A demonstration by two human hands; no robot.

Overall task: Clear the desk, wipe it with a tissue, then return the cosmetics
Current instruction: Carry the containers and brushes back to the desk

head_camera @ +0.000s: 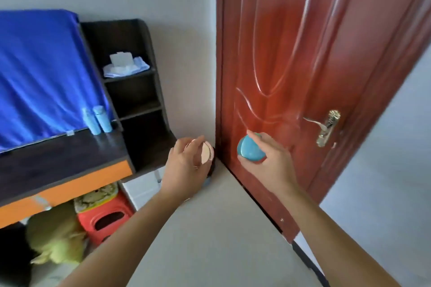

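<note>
My left hand (186,165) grips a round pink-gold compact (206,152), held in the air to the right of the dark desk (60,158). My right hand (272,161) grips a rounded teal cosmetic case (250,150) in front of the red door. Two light-blue bottles (99,120) stand upright at the back of the desk top, beside the shelf unit. A pack of white tissues (124,65) lies on an upper shelf of the dark shelf unit (140,91). The view is blurred by motion.
A blue cloth (42,72) hangs behind the desk. Under the desk are a red plastic stool (105,219), a yellow-green soft thing (53,240) and a white box (142,187). The red door (303,65) with a brass handle (326,128) stands on the right.
</note>
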